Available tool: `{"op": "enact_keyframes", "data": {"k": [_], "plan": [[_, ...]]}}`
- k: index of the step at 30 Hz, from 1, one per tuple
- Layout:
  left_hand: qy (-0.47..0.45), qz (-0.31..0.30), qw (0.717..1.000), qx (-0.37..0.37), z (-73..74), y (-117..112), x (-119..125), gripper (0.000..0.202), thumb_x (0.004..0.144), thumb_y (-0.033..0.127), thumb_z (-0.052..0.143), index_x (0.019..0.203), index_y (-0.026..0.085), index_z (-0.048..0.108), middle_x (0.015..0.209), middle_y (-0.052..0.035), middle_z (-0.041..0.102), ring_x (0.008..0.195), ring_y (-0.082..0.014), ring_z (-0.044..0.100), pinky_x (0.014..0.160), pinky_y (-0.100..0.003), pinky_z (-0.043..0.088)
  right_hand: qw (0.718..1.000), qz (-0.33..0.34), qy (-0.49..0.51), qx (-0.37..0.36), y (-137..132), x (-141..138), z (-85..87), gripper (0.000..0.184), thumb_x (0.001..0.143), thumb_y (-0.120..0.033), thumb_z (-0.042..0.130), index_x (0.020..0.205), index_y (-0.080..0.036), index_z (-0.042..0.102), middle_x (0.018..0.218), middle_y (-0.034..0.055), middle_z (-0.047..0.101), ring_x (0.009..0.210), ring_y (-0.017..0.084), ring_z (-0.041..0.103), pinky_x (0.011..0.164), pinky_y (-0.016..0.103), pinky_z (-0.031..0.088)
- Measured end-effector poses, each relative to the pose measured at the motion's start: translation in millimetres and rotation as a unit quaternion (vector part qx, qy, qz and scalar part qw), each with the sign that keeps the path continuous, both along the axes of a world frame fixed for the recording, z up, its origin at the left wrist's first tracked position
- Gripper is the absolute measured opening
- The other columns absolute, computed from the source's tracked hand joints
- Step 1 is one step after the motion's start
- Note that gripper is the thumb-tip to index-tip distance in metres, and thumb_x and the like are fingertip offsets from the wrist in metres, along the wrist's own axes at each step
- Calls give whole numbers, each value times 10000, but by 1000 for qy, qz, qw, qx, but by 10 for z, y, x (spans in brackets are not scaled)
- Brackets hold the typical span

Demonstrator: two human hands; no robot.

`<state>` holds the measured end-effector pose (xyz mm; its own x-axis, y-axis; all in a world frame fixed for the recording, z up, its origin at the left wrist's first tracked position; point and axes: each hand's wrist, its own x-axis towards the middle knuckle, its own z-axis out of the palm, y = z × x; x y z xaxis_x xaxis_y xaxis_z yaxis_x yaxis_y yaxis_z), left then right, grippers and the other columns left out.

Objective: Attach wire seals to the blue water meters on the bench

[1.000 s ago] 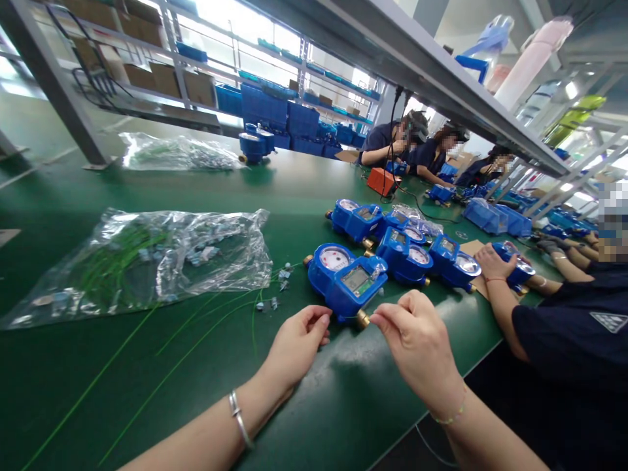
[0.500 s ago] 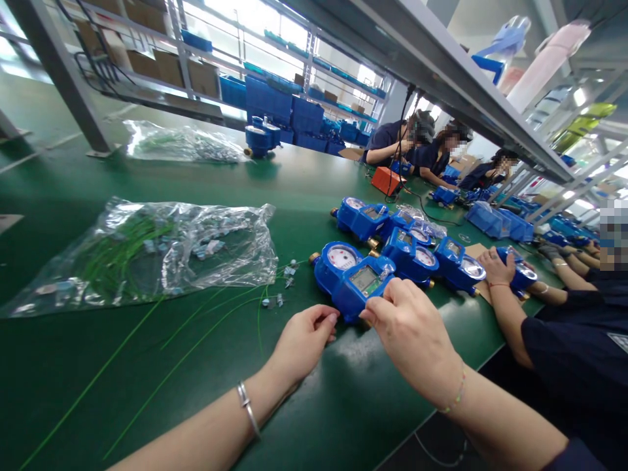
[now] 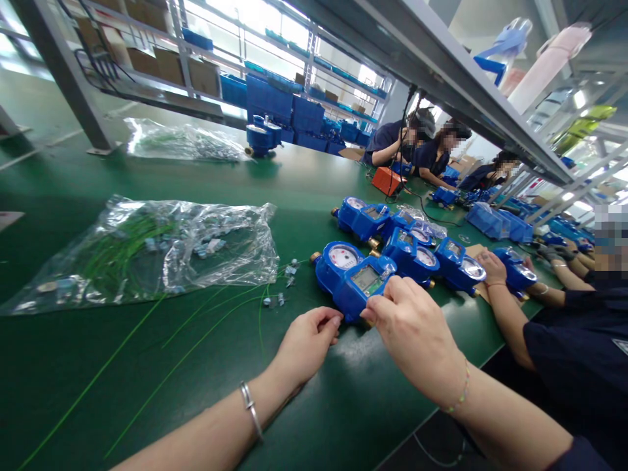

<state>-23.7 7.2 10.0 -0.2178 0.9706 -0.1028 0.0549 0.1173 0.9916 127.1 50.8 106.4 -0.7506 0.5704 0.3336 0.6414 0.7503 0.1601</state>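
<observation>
In the head view, we see both of our hands at the near edge of a blue meter (image 3: 350,281), which lies on the green bench (image 3: 314,435) just beyond our fingertips, its round dial and grey display facing up. The fingers of our left hand (image 3: 309,343) are curled, with thumb and forefinger brought together at the meter's lower edge; we cannot tell whether anything thin is pinched between them. The fingers of our right hand (image 3: 417,340) are likewise closed to a pinch at the meter's lower right corner, covering most of the fitting there, and we cannot make out what they grip. The two sets of fingertips are near each other but apart.

Beyond the left fingers and to their left, we have small pale tags (image 3: 281,299) on the bench, with green strands (image 3: 131,336) trailing toward us. Farther left lies a clear plastic bag (image 3: 240,255) holding more green strands and tags. Past our right fingers, more blue meters (image 3: 405,252) sit in a cluster. To the right of those fingers and well apart, a co-worker's hand (image 3: 492,266) rests by another meter (image 3: 515,271). An orange box (image 3: 387,181) stands farther back, beyond the cluster.
</observation>
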Motion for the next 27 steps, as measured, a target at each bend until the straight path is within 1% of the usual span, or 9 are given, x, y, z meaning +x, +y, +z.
{"op": "enact_keyframes", "data": {"k": [8,15,21,24,27], "plan": [[4,1,1000,-1,3,0,-4,260,769,380,528,842,164,653,675,-15,607,614,-162,552,583,-257,439,1000,11,3,7,-6,-19,4,141,847,-252,552,715,-207,574,759,40,488,734,192,425,640,318,318],[1,1,1000,0,-30,-2,-6,264,762,381,532,857,167,654,691,-19,611,615,-163,560,579,-258,446,1000,15,-1,17,-15,-7,-5,131,831,-253,581,708,-207,582,735,37,485,718,190,422,622,317,306],[4,-2,1000,3,-45,-2,-8,263,779,372,517,878,163,643,700,-20,605,619,-161,559,586,-262,448,1000,11,-12,7,-13,-5,10,136,839,-261,567,711,-214,572,746,36,489,725,195,426,625,319,307],[3,-4,1000,7,-46,-5,4,275,787,344,498,953,159,617,724,-27,613,642,-165,570,612,-269,459,1000,16,-15,15,-17,-38,-46,119,837,-247,565,723,-215,574,757,43,499,738,203,429,636,328,310],[-3,-27,1000,10,-43,-8,34,301,781,281,467,1021,146,587,728,-32,623,660,-167,582,634,-272,470,999,27,-21,27,-39,-100,-164,89,836,-209,547,755,-211,583,774,52,512,742,211,433,640,340,311]]}}
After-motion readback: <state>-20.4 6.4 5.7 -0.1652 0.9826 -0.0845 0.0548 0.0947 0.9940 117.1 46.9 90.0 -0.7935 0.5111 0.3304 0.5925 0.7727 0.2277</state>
